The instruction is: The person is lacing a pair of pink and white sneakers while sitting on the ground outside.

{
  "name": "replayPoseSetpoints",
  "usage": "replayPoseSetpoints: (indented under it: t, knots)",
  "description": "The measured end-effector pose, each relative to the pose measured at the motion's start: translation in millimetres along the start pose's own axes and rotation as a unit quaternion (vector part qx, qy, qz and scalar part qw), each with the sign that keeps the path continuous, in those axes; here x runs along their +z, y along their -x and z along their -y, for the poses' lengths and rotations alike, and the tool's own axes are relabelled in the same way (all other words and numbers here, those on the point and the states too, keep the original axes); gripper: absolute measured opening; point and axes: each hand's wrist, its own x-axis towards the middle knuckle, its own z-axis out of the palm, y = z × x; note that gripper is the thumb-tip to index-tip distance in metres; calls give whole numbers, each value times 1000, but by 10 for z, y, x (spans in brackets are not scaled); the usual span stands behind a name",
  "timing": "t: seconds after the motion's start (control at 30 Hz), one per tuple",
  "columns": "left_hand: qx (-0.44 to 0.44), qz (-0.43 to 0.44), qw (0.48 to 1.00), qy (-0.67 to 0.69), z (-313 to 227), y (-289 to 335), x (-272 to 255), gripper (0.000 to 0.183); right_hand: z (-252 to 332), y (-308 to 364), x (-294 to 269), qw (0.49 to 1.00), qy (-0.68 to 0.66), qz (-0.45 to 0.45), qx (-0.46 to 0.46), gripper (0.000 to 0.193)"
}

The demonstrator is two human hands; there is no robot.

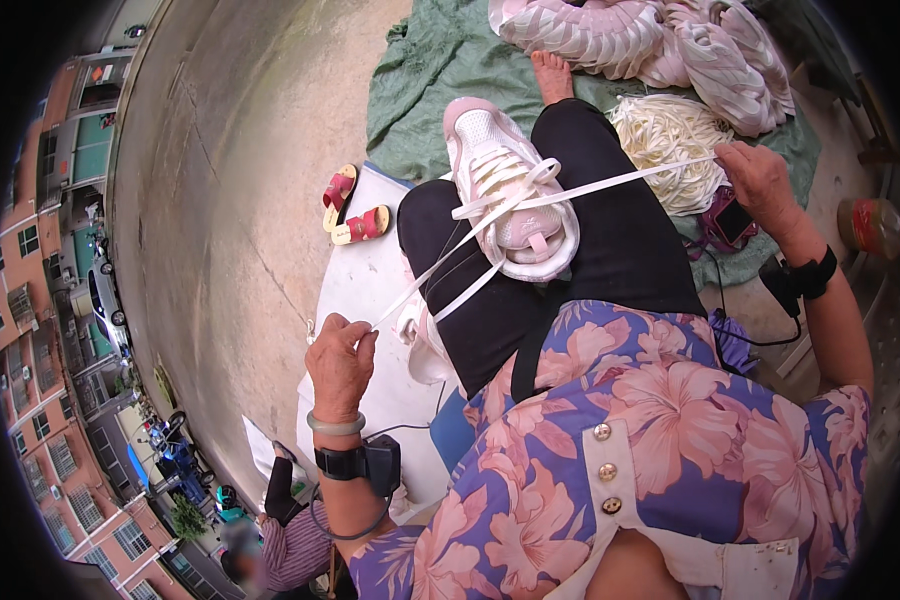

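Observation:
A pink and white sneaker (pixel 510 185) rests on my lap between my thighs, toe pointing away from me. Its white shoelace (pixel 620 178) runs through the eyelets, with a loop and crossing strands over the tongue. My left hand (pixel 340 362) pinches one lace end, out to the left and nearer my body. Far to the right, my right hand (pixel 762 185) grips the other end, and that strand is stretched straight from the shoe. Another strand curves beside the left one. Part of a second pale shoe (pixel 425 340) shows by my left thigh.
A heap of cream laces (pixel 670 145) lies on a green cloth (pixel 420 100), below a pile of pink and white shoes (pixel 660 45). Red sandals (pixel 355 215) sit on the concrete. A bottle with amber liquid (pixel 872 227) stands at right. Another person (pixel 295 550) sits at lower left.

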Motion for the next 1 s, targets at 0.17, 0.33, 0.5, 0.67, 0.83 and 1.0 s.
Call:
replayPoseSetpoints:
  t: [0.17, 0.33, 0.5, 0.67, 0.83, 1.0]
  knots:
    - [-10, -19, 999, 35, 64, 58, 167, 7, -75, 71, 50, 999, -34, 28, 28, 12]
    - [-24, -6, 999, 37, 139, 76, 229, 7, -98, 117, 90, 997, -40, 52, 50, 10]
    - [-67, 74, 995, 9, 111, 57, 253, 12, -54, 117, 117, 994, -73, 44, 69, 9]
    - [-146, 127, 963, 188, 22, -191, 185, 26, -91, -244, 103, 942, -264, 98, 180, 13]
    - [-209, 54, 763, 609, -288, -353, 220, 31, 277, -471, 146, 560, -691, 104, 445, 14]
    - [-199, 199, 633, 722, -747, -430, 496, 22, 928, -466, 375, 502, -706, 245, 435, 11]
